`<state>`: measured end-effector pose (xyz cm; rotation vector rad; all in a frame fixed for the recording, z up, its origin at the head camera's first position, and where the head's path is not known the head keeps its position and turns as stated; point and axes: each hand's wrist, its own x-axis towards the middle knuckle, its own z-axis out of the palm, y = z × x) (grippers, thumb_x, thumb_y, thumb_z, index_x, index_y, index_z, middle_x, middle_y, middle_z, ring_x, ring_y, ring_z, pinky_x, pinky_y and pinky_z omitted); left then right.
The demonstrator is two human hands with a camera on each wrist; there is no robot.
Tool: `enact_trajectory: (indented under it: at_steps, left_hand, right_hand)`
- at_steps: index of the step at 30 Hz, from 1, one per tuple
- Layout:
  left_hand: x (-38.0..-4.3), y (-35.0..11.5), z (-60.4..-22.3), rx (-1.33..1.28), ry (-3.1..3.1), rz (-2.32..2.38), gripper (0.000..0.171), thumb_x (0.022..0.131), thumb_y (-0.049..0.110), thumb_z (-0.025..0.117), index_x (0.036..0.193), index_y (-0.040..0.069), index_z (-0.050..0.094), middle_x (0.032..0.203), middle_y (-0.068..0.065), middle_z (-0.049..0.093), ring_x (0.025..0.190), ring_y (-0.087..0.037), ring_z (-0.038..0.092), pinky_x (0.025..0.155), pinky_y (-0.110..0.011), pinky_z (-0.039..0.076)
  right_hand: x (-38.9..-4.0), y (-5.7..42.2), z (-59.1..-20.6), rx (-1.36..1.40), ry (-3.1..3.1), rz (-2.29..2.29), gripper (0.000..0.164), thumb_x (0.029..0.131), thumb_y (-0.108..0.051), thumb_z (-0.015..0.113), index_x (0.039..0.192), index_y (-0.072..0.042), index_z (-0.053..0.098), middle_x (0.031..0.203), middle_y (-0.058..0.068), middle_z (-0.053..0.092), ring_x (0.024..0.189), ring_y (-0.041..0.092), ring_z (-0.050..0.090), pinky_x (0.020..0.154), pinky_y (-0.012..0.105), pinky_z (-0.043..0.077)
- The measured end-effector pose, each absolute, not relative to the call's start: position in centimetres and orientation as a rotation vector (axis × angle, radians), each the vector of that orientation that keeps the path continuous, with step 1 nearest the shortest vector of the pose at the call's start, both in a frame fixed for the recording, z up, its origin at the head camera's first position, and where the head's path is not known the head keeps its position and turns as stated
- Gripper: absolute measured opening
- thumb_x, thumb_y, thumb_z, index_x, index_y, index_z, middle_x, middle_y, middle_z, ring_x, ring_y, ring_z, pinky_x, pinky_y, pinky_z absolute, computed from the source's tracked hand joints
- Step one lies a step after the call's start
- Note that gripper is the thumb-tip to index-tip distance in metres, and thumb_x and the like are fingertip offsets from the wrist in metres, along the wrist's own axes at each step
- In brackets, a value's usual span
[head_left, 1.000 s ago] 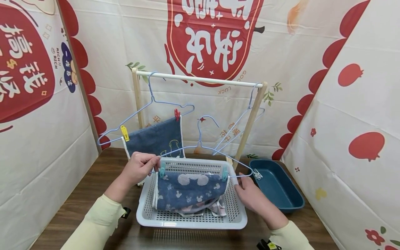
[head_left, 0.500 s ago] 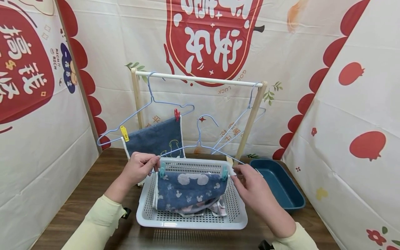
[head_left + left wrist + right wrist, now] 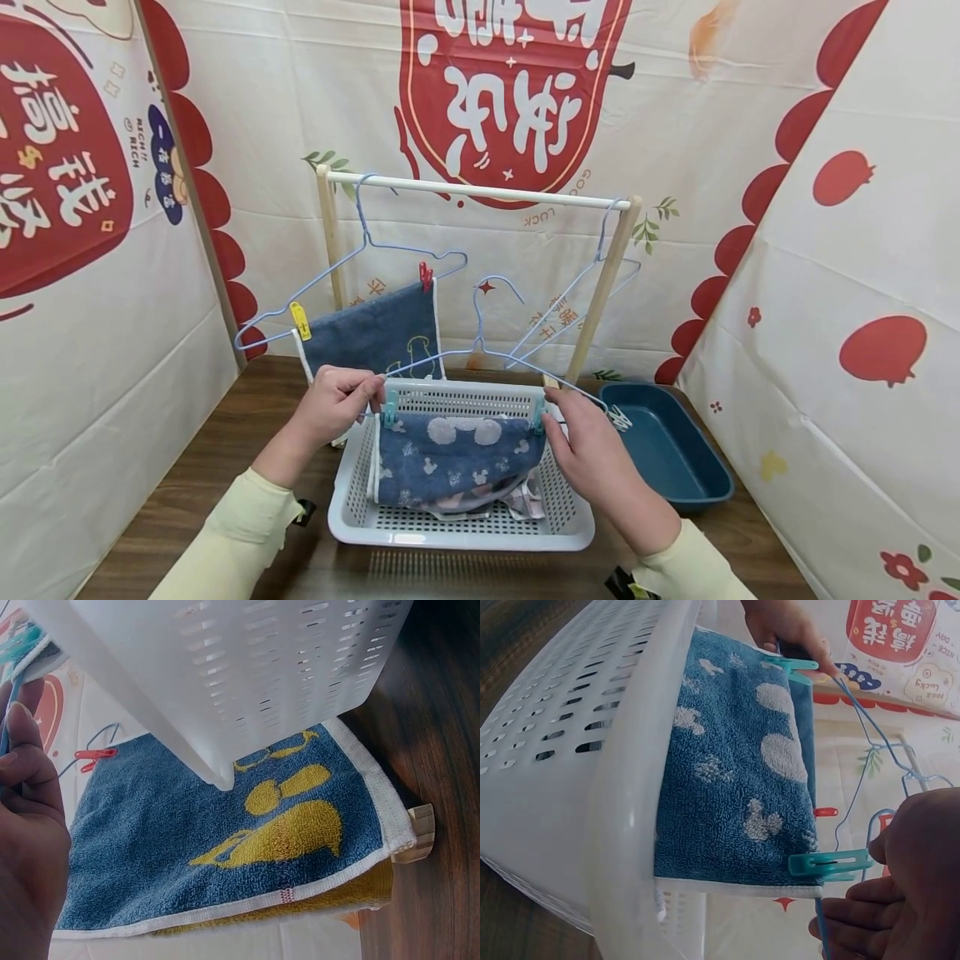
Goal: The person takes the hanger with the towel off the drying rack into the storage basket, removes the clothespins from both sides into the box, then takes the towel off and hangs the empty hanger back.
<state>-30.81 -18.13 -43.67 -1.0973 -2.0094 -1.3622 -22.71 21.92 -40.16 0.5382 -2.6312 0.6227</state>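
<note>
- Blue hanger (image 3: pixel 480 349), stretched crosswise, is pinched by the left grip (image 3: pixel 337 406).
- Right teal clip (image 3: pixel 807 865) is set just left of the right grip (image 3: pixel 588 446); whether pinched cannot be told.

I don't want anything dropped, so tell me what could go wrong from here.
If the right fingers squeeze the nearby teal clip, it could open and free that corner of the patterned towel. That towel hangs into the white basket next to what looks like more cloth, so lifting might drag that along. The held hanger could also knock the slanting towel clipped up behind it.
</note>
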Motion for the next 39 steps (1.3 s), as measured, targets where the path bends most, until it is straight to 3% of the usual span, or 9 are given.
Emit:
enact_trajectory:
  at_steps: [6, 14, 30, 39]
  left_hand:
    - [-30.65, -17.99, -43.55, -1.090, -2.011, -1.364, 0.036, 0.103, -0.013, 0.065, 0.083, 0.014, 0.077, 0.070, -0.002, 0.072, 0.054, -0.013, 0.057, 0.048, -0.024, 0.052]
    - [-30.61, -17.85, -43.56, -1.081, -2.008, -1.361, 0.036, 0.103, -0.014, 0.064, 0.081, 0.013, 0.076, 0.069, -0.004, 0.071, 0.053, -0.012, 0.056, 0.047, -0.024, 0.051]
    - [-30.46, -17.84, -43.41, -1.066, -2.017, -1.368, 0.036, 0.104, -0.012, 0.065, 0.082, 0.014, 0.076, 0.069, -0.002, 0.071, 0.054, -0.017, 0.059, 0.048, -0.025, 0.051]
    - [-30.46, -17.81, -43.57, -1.064, -2.023, -1.374, 0.038, 0.105, -0.012, 0.063, 0.080, 0.014, 0.076, 0.067, -0.002, 0.070, 0.052, -0.018, 0.058, 0.046, -0.023, 0.050]
  right_hand:
    - [-23.25, 21.81, -40.33, 0.583, -2.625, 0.681, 0.040, 0.114, -0.015, 0.062, 0.150, 0.002, 0.060, 0.139, 0.020, 0.072, 0.134, 0.043, 0.064, 0.111, 0.067, 0.051]
    - [-23.70, 21.83, -40.26, 0.611, -2.613, 0.826, 0.037, 0.111, -0.010, 0.067, 0.147, -0.002, 0.064, 0.127, 0.013, 0.075, 0.114, 0.029, 0.072, 0.098, 0.057, 0.062]
    - [-23.49, 22.05, -40.18, 0.576, -2.606, 0.942, 0.024, 0.111, -0.010, 0.069, 0.134, -0.009, 0.070, 0.115, 0.003, 0.077, 0.099, 0.016, 0.070, 0.093, 0.049, 0.064]
    - [-23.39, 21.56, -40.55, 0.479, -2.498, 0.961, 0.010, 0.110, -0.010, 0.070, 0.115, -0.015, 0.076, 0.104, -0.005, 0.078, 0.085, 0.014, 0.064, 0.074, 0.032, 0.059]
